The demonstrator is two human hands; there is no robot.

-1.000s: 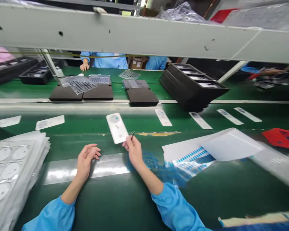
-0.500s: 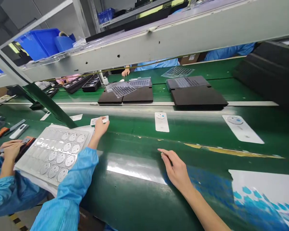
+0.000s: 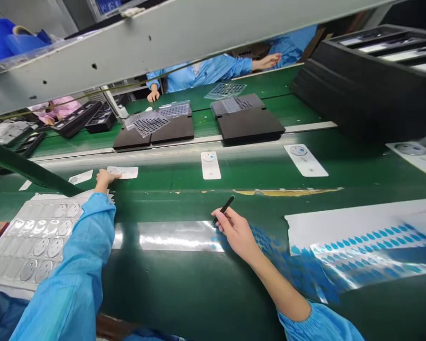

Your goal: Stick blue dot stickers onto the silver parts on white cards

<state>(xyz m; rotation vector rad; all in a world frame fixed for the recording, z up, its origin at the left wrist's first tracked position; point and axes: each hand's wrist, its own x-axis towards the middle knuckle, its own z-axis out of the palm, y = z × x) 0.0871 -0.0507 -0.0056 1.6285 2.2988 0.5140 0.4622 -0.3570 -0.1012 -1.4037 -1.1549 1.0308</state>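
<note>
My left hand reaches to the belt at the left, its fingers closed on the left end of a white card. A dark, pen-like tool is pinched in my right hand, above the clear strip on the green surface. Beneath my left sleeve lies a tray with round white discs in some of its pockets. Farther along the belt are a white card with a disc and another such card.
A sheet with blue drop-shaped stickers lies at the right. Black foam blocks sit beyond the metal rail, with stacked black trays at the far right. A white beam crosses overhead. A person's hand rests across the line.
The view has shifted right and the cards appear farther left. My left hand is still at a card, which now lies flatter. The dark tool in my right hand has come into sight.
</note>
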